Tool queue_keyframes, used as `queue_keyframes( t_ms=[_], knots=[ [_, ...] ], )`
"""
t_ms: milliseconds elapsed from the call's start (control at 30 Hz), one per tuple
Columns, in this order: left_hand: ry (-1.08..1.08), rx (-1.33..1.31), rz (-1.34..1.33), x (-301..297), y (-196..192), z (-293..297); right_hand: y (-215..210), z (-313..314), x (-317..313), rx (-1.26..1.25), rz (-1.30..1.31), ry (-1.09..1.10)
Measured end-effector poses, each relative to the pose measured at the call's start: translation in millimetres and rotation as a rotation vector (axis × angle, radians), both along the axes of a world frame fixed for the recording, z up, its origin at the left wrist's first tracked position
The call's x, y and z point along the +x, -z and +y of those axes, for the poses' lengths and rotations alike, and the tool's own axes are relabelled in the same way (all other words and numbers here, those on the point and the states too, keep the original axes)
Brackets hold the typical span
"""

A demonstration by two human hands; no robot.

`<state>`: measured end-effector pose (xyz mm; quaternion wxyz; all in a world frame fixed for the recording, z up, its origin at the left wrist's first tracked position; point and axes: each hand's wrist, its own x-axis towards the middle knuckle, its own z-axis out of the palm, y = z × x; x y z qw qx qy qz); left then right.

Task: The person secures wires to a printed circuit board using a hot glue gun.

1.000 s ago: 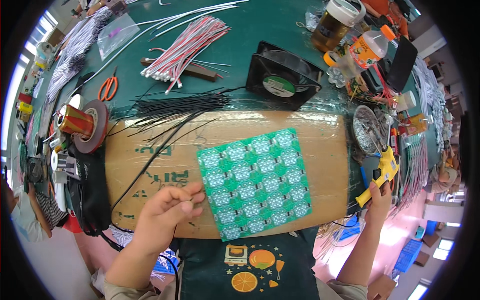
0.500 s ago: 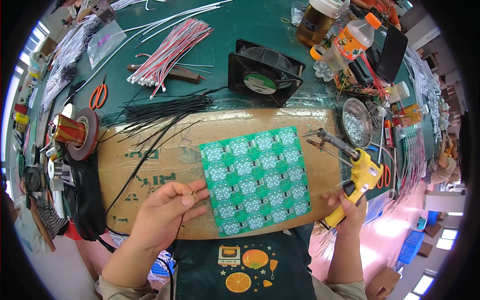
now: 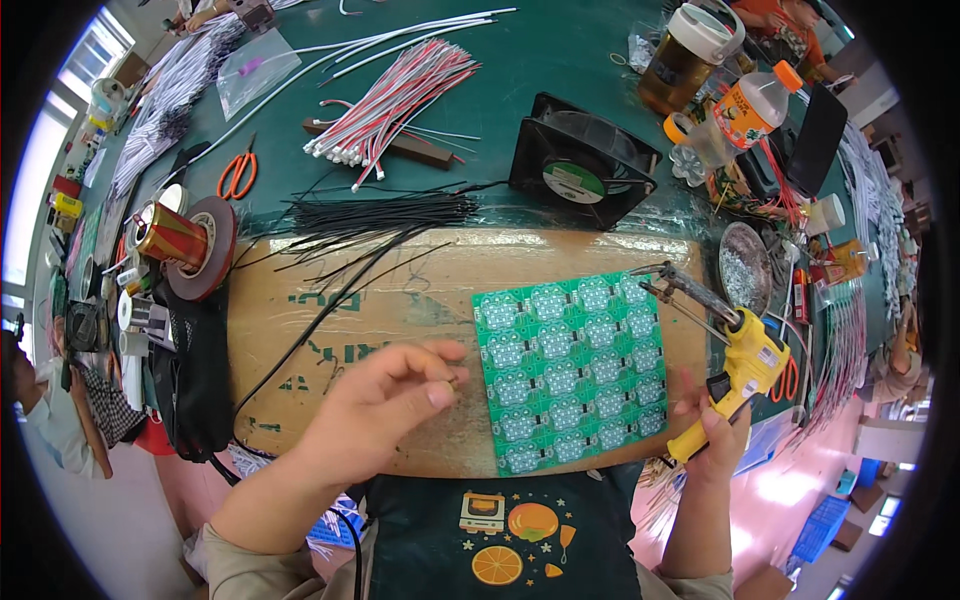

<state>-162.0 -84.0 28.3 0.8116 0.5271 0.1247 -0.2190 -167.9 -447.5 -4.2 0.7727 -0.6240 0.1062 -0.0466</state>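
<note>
A green circuit-board panel (image 3: 570, 370) lies on a brown cardboard sheet (image 3: 400, 300) in front of me. My left hand (image 3: 385, 410) rests just left of the panel, its fingertips pinched on the end of a thin black wire (image 3: 300, 335). My right hand (image 3: 715, 430) grips a yellow soldering gun (image 3: 745, 365) at the panel's right edge. The gun's metal tip reaches over the panel's upper right corner.
A bundle of black wires (image 3: 380, 215) lies behind the cardboard. Red-and-white wires (image 3: 400, 90), a black fan (image 3: 580, 165), bottles (image 3: 745, 105) and a jar (image 3: 685, 55) stand farther back. A copper spool (image 3: 185, 240) and orange scissors (image 3: 238, 175) sit left; a metal dish (image 3: 745, 275) right.
My right hand has brought the soldering gun in from the right edge to the panel's upper right corner. My left hand has shifted right, closer to the panel.
</note>
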Motion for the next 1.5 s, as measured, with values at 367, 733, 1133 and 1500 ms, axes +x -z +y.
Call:
queue_keyframes(
  t_ms=[367, 733, 1133, 1500],
  knots=[
    [0.043, 1.264, -1.108, 42.8, 4.6, 0.7, -6.8, 38.1, -1.2, 0.237, 0.072, -0.202],
    [0.145, 1.324, -1.181, 55.4, 39.4, -0.2, -10.2, 70.1, -10.5, 0.331, 0.304, -0.447],
    [0.104, 1.392, -1.236, 57.4, 52.0, -5.9, -5.1, 60.7, -11.0, -0.096, 0.361, -0.702],
    [0.152, 1.35, -1.257, 60.2, 51.0, -1.8, -4.7, 58.5, -10.2, -0.138, 0.433, -0.753]
  ],
)
